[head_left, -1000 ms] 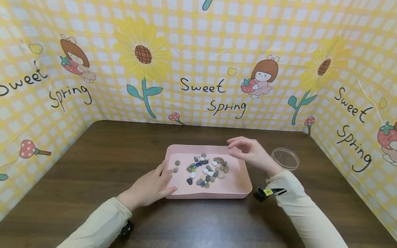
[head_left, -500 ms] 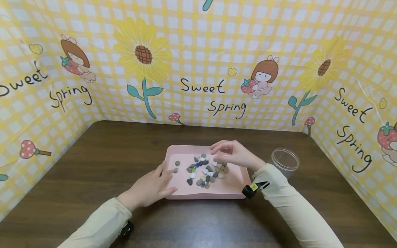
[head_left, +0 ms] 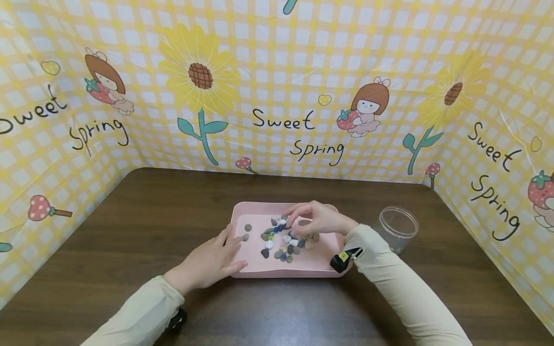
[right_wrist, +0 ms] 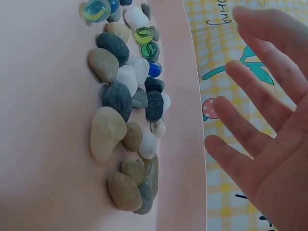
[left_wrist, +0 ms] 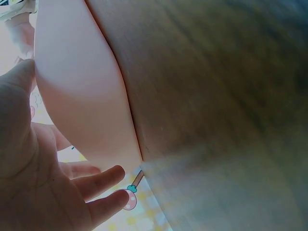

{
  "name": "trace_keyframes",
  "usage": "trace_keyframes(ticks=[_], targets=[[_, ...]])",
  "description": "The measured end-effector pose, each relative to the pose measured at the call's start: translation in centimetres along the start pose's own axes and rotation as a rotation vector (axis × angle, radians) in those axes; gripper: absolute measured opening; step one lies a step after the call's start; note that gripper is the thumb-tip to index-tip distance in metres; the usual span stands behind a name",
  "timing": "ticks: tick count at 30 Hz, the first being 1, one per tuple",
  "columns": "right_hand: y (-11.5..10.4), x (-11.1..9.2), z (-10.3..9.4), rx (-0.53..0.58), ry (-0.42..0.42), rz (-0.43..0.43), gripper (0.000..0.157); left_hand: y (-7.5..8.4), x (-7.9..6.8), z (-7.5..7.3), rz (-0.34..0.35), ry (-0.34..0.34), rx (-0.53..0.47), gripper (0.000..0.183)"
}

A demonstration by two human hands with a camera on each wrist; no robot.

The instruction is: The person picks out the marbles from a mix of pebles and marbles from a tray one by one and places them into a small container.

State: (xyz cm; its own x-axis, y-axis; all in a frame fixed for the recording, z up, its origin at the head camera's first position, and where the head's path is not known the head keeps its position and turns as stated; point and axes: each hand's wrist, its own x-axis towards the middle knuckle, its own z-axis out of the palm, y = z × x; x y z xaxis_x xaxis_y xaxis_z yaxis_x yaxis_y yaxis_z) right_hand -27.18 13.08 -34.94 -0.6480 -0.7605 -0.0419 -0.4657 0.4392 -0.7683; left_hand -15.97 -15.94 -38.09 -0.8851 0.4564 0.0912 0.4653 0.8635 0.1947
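A shallow pink tray (head_left: 255, 274) holds smooth stones (head_left: 293, 242) in grey, tan and white, along with a few glass marbles (right_wrist: 149, 50). My left hand (head_left: 206, 262) rests at the tray's left rim. Its fingers are extended and lie over the edge, and its thumb touches the front left corner. Over the back right part of the stones hovers my right hand (head_left: 320, 218), its fingers apart and bent a little. The right wrist view shows nothing in that hand. Two stones (head_left: 246, 232) lie by themselves near the left fingertips.
To the right of the tray stands a clear round jar (head_left: 398, 226); small dark shapes show at its bottom. A yellow checked cloth (head_left: 277, 96) rises behind and on both sides of the brown table (head_left: 182, 192).
My right hand has moved left and lower, from the tray's back right corner to over the stones. More of the clear jar shows now. My left hand has stayed in place.
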Motion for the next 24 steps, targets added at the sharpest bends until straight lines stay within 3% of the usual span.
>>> trace_keyframes(ticks=[12, 24], targets=[[0.2, 1.0, 0.6, -0.052, -0.139, -0.019, 0.013, 0.1, 0.0, -0.2, -0.023, -0.036, -0.008, 0.066], [0.9, 1.7, 2.0, -0.082, -0.192, -0.01, 0.013, 0.0, 0.0, -0.1, -0.016, -0.016, 0.003, 0.064]])
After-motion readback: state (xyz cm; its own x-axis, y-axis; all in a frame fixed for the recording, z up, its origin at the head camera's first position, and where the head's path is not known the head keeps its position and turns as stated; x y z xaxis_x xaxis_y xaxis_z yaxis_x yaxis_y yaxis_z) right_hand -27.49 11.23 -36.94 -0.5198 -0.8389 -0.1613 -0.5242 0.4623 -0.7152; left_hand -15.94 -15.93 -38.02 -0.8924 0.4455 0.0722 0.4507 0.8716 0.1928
